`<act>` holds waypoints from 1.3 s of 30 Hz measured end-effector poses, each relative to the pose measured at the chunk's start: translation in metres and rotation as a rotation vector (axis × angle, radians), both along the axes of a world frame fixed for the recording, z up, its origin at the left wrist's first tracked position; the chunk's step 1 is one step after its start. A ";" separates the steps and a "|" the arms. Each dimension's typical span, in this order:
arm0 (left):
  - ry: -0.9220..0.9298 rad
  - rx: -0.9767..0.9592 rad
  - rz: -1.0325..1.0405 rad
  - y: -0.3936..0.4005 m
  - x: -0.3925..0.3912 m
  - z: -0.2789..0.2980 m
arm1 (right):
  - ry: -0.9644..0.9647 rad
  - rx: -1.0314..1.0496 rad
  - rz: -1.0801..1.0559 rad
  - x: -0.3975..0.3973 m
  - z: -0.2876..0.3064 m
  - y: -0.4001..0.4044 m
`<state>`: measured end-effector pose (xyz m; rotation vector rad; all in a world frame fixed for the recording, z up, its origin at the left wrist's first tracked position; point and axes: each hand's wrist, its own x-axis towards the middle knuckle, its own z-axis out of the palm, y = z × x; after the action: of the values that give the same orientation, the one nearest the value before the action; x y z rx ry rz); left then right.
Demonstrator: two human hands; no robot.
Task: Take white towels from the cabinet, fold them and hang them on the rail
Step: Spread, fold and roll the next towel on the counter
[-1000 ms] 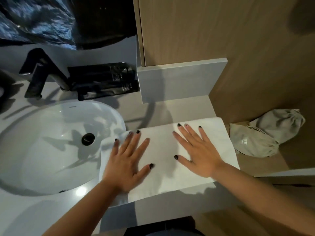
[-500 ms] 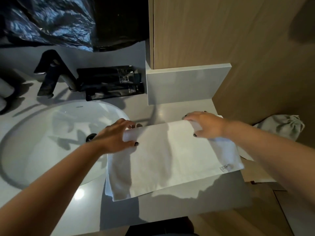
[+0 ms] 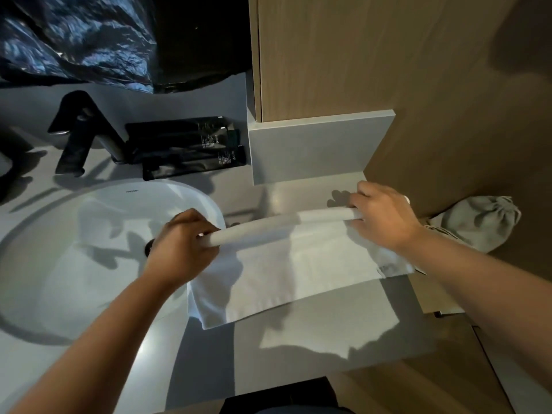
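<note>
A white towel (image 3: 295,270) lies on the grey countertop (image 3: 313,348), its left part hanging over the sink rim. Its far edge is lifted and curled into a roll. My left hand (image 3: 179,249) grips the left end of that rolled edge. My right hand (image 3: 385,216) grips the right end, fingers curled over it. The near part of the towel still rests flat on the counter. No rail is in view.
A white oval sink (image 3: 89,258) sits at the left, with a black faucet (image 3: 77,135) behind it and black tubes (image 3: 185,147) beside it. A grey drawstring pouch (image 3: 478,222) lies at the right on a lower wooden shelf. Wooden panels (image 3: 358,55) stand behind.
One second ago both hands lay flat on the towel. They then moved to its far edge, took hold of it and have lifted and curled it toward me.
</note>
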<state>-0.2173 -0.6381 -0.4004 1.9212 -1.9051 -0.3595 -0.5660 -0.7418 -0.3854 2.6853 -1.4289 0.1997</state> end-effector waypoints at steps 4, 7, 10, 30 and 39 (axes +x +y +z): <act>0.004 -0.339 0.279 0.032 -0.010 -0.016 | -0.158 -0.214 -0.105 -0.017 -0.015 0.026; 0.097 -0.373 0.512 0.050 -0.030 -0.018 | -0.235 -0.304 -0.238 -0.021 -0.022 0.041; 0.424 -0.223 0.678 0.063 -0.049 -0.005 | -0.345 -0.259 -0.410 -0.017 -0.024 0.053; 1.792 0.194 0.821 0.091 -0.053 0.001 | -1.722 0.782 -0.953 -0.022 -0.014 0.069; 1.462 0.156 0.651 0.105 -0.054 -0.012 | -1.688 0.809 -0.905 -0.042 -0.024 0.083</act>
<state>-0.2711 -0.5326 -0.4119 1.4196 -0.3046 -1.2364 -0.6078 -0.6587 -0.4098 1.2794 -3.3189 2.5313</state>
